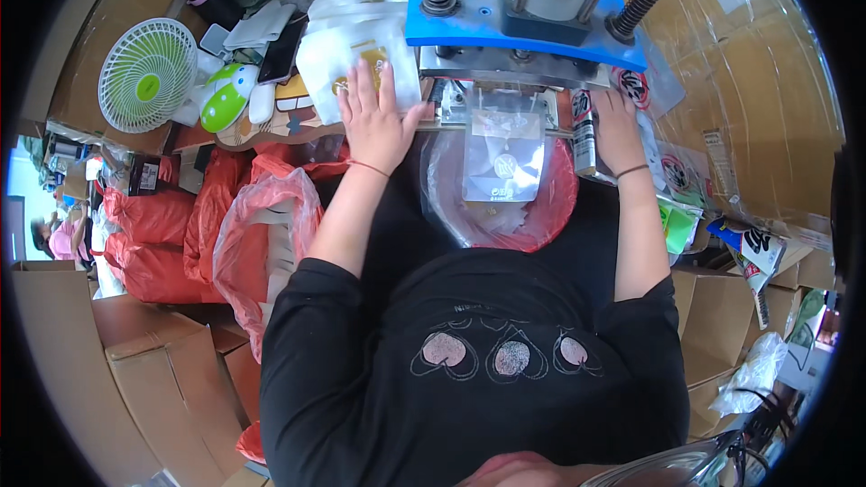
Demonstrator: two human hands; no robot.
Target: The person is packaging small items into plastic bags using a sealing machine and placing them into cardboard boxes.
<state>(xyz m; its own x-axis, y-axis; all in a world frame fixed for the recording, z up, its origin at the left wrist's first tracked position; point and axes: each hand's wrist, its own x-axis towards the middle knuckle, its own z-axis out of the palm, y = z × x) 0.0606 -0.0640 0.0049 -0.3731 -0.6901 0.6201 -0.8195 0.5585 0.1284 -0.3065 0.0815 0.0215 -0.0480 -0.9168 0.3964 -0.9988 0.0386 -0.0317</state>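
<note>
The clear pouch (505,155) hangs with its top edge caught under the jaw of the blue-topped press (523,22) and its long axis running from 12 o'clock down to 6 o'clock, its lower end dangling over the open mouth of a red-rimmed plastic bag (555,207) below. It lies between the two hands: at about 3 o'clock from the left hand (377,117) and at about 9 o'clock from the right hand (617,126). Both are near it and neither is touching it; the left hand's thumb comes a little closer to the pouch's upper corner than anything on the right side does.

The left hand is spread open and flat, palm down, fingers pointing to 12 o'clock, pressing on a stack of white pouches (361,59) that lies on the counter (271,131) just left of the press (one gold-tinted pouch shows under the fingertips). It grips nothing; it rests on the pile.

The right hand lies at the right end of the press, fingers reaching up towards 12 o'clock, beside a printed roll (584,131) at its 9 o'clock. Its fingertips are hidden by the machine, so I cannot tell whether it is open or curled round something there.
</note>
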